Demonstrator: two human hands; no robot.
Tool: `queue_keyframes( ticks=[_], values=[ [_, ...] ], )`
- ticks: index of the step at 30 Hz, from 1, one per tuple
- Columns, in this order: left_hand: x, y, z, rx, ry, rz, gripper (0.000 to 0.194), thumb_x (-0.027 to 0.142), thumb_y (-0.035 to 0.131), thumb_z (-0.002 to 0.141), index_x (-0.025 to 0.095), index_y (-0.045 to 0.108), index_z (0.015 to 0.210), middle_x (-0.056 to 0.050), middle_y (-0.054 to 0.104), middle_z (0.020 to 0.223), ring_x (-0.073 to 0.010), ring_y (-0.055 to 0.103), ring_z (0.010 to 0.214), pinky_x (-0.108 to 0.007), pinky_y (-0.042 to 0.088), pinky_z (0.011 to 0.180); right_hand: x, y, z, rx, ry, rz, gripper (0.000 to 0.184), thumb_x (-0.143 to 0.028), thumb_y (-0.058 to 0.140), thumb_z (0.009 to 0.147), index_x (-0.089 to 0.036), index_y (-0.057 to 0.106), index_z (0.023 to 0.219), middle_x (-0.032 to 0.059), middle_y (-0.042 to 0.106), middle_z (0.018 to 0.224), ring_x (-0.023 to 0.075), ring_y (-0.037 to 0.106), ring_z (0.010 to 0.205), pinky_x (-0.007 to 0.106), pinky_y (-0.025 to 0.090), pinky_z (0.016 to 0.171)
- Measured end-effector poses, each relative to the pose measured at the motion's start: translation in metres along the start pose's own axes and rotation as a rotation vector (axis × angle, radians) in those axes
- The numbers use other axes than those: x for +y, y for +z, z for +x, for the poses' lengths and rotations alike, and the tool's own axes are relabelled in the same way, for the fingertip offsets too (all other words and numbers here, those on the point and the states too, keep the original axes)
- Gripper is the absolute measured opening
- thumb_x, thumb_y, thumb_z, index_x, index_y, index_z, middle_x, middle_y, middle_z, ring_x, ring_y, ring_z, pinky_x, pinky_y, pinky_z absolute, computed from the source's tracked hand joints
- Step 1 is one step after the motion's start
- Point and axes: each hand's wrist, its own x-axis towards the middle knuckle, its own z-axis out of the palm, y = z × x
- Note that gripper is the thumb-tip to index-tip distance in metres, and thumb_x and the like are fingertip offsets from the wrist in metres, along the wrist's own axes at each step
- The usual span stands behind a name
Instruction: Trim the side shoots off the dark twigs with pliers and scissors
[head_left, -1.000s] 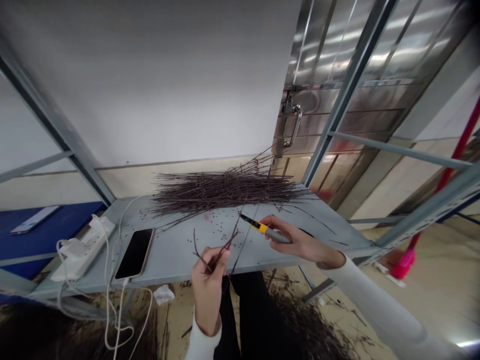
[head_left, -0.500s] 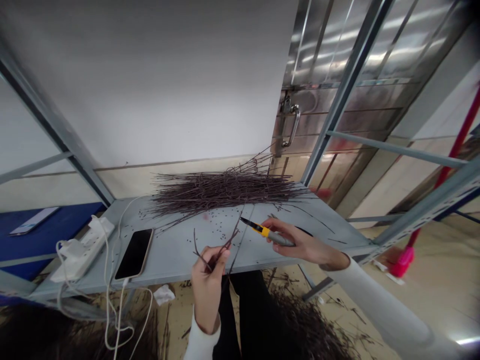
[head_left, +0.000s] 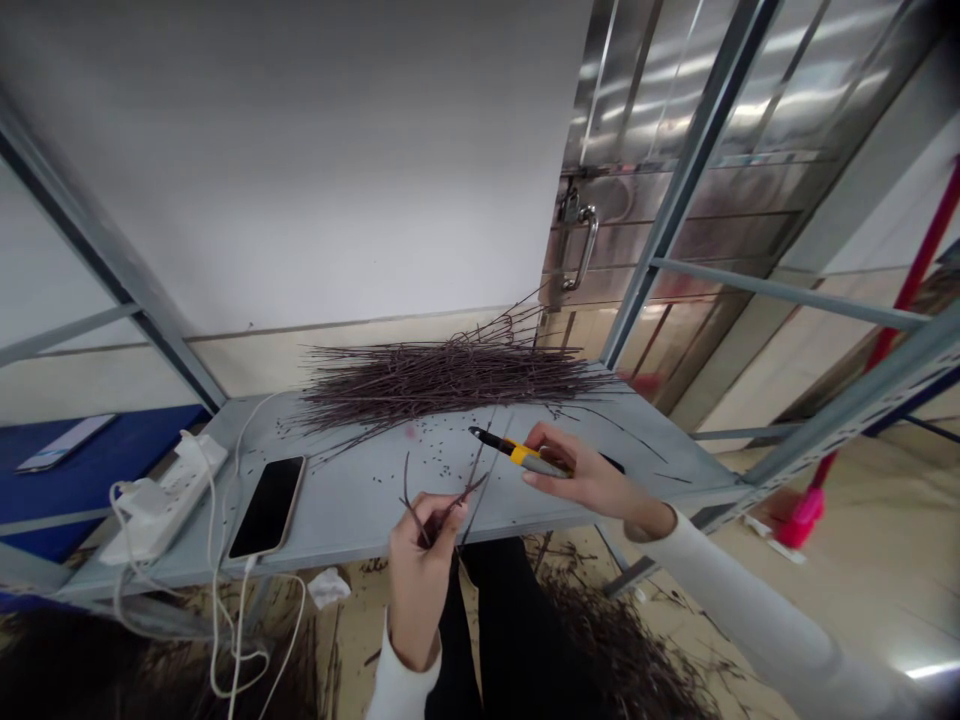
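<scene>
Thin dark twigs (head_left: 447, 508) cross in a small bunch pinched in the left hand (head_left: 420, 585), whose fingers curl closed around them just above the front edge of the grey metal shelf (head_left: 352, 510). One longer twig (head_left: 480, 480) rises just beside that bunch, past the fingertips and toward the main heap; whether the hand grips it cannot be told.

To the right of the left hand, the right hand (head_left: 592, 480) holds a slim tool (head_left: 521, 453) between thumb and fingers in a narrow pinch. The tool has a grey grip, a yellow collar and a black tip, and the tip points left, toward the twigs. Its exact kind cannot be told from this view. A white sleeve (head_left: 750, 610) runs from that wrist toward the lower right.

Ahead of both hands, a large heap of long twigs (head_left: 450, 380) lies across the back of the shelf, with small dark specks (head_left: 442, 470) scattered between it and the hands. Left of the left hand lie a black smartphone (head_left: 268, 506) on a white cable (head_left: 217, 540) and, further left, a white power strip (head_left: 165, 500). Below the hands, more twigs (head_left: 607, 640) lie in a loose pile on the floor, beside the person's dark trousers (head_left: 495, 610).
</scene>
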Motion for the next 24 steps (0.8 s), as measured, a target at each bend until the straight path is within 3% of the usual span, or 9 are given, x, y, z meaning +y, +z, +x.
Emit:
queue_keyframes(
  ticks=[4, 6, 9, 13, 15, 17, 20, 24],
  values=[
    [0.003, 0.003, -0.005, -0.015, -0.011, 0.062, 0.028, 0.044, 0.061, 0.08, 0.017, 0.065, 0.072, 0.004, 0.042, 0.055, -0.0107, 0.038, 0.051, -0.022, 0.032, 0.048, 0.002, 0.01, -0.001, 0.169, -0.029, -0.258, 0.031, -0.047, 0.06, 0.079, -0.022, 0.048, 0.09, -0.0012, 0.054, 0.071, 0.0126, 0.048, 0.056, 0.024, 0.038, 0.051],
    [0.007, 0.006, -0.009, -0.007, -0.017, 0.074, 0.029, 0.044, 0.059, 0.081, 0.018, 0.061, 0.069, 0.005, 0.039, 0.055, -0.0106, 0.036, 0.05, -0.022, 0.031, 0.049, 0.008, 0.016, -0.001, 0.269, -0.067, -0.433, 0.031, -0.046, 0.059, 0.078, -0.022, 0.052, 0.096, 0.0055, 0.062, 0.085, 0.0188, 0.059, 0.072, 0.028, 0.045, 0.063],
    [0.012, 0.011, -0.014, 0.008, -0.029, 0.075, 0.029, 0.044, 0.059, 0.081, 0.019, 0.057, 0.067, 0.005, 0.039, 0.055, -0.0108, 0.036, 0.05, -0.022, 0.032, 0.049, 0.022, 0.023, 0.0, 0.335, -0.075, -0.611, 0.034, -0.046, 0.057, 0.078, -0.021, 0.058, 0.102, 0.0129, 0.065, 0.102, 0.0286, 0.06, 0.096, 0.038, 0.046, 0.085],
    [0.014, 0.013, -0.016, 0.027, -0.002, 0.088, 0.028, 0.042, 0.057, 0.081, 0.019, 0.055, 0.064, 0.005, 0.041, 0.055, -0.0111, 0.039, 0.051, -0.022, 0.035, 0.051, 0.033, 0.032, 0.003, 0.38, -0.041, -0.641, 0.037, -0.046, 0.056, 0.077, -0.02, 0.06, 0.103, 0.0159, 0.064, 0.105, 0.032, 0.059, 0.1, 0.043, 0.044, 0.09],
    [0.013, 0.011, -0.015, 0.06, 0.035, 0.107, 0.025, 0.04, 0.058, 0.081, 0.019, 0.058, 0.068, 0.004, 0.046, 0.056, -0.0119, 0.043, 0.052, -0.023, 0.037, 0.053, 0.032, 0.036, 0.003, 0.388, -0.059, -0.557, 0.032, -0.042, 0.056, 0.077, -0.02, 0.057, 0.1, 0.0138, 0.064, 0.1, 0.0279, 0.061, 0.093, 0.038, 0.048, 0.081],
    [0.011, 0.006, -0.012, 0.103, 0.078, 0.135, 0.022, 0.038, 0.059, 0.081, 0.018, 0.063, 0.073, 0.002, 0.052, 0.059, -0.0134, 0.047, 0.056, -0.024, 0.04, 0.056, 0.027, 0.037, 0.001, 0.327, -0.047, -0.395, 0.025, -0.038, 0.057, 0.077, -0.021, 0.053, 0.095, 0.0065, 0.062, 0.084, 0.0191, 0.059, 0.071, 0.03, 0.047, 0.064],
    [0.008, -0.005, -0.005, 0.148, 0.112, 0.165, 0.02, 0.037, 0.06, 0.081, 0.018, 0.067, 0.078, -0.002, 0.062, 0.067, -0.0163, 0.054, 0.064, -0.025, 0.044, 0.063, 0.021, 0.036, -0.005, 0.148, 0.01, -0.06, 0.02, -0.038, 0.058, 0.08, -0.023, 0.045, 0.085, -0.0055, 0.045, 0.062, 0.0097, 0.04, 0.05, 0.022, 0.035, 0.049],
    [0.005, -0.012, 0.001, 0.141, 0.102, 0.123, 0.019, 0.037, 0.064, 0.078, 0.018, 0.068, 0.077, -0.003, 0.067, 0.071, -0.0188, 0.059, 0.068, -0.028, 0.047, 0.066, 0.015, 0.041, -0.016, 0.034, 0.079, 0.389, 0.028, -0.042, 0.062, 0.08, -0.022, 0.042, 0.081, -0.0048, 0.044, 0.072, 0.0064, 0.036, 0.051, 0.021, 0.032, 0.047]
  ],
)
